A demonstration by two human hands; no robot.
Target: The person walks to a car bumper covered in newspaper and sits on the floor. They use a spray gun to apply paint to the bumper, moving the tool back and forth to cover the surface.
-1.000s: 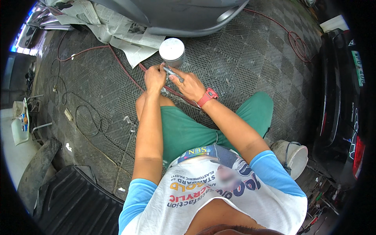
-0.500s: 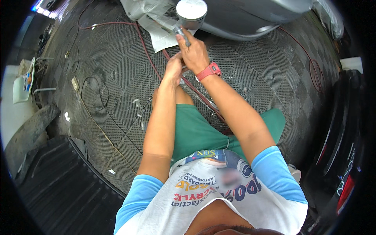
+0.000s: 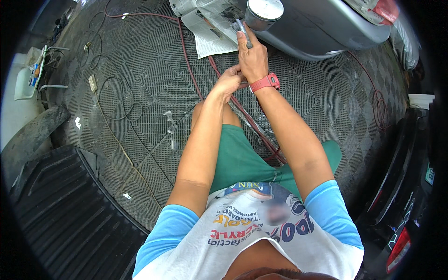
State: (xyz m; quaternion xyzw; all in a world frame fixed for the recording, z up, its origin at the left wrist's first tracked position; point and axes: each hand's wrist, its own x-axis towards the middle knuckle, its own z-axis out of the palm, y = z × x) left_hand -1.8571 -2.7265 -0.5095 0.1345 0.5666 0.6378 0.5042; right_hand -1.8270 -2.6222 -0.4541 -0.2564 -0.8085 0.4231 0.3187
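Observation:
My right hand point(image 3: 254, 58), with a red watch at its wrist, is closed around the handle of a spray gun. The gun's metal body point(image 3: 244, 33) shows beyond my fingers, and a round cup with a whitish top point(image 3: 264, 10) sits above it. Close below, my left hand point(image 3: 228, 83) has its fingers curled around a dark red hose point(image 3: 252, 122) near the handle's lower end. My hands partly hide this grip. The cup is beside a silver-grey car bumper point(image 3: 322, 35), with newspaper sheets point(image 3: 217, 46) to its left.
More red hose point(image 3: 183, 51) and thin cords point(image 3: 109, 123) cross the textured floor mat point(image 3: 308, 98). A black ridged panel point(image 3: 65, 200) lies at left; a black car part with a red light point(image 3: 399, 247) stands at right. A white chair point(image 3: 25, 86) is far left.
The view has shifted, so the hands, gun and bumper appear farther right. More newspaper and bumper show. Both hands keep their grips.

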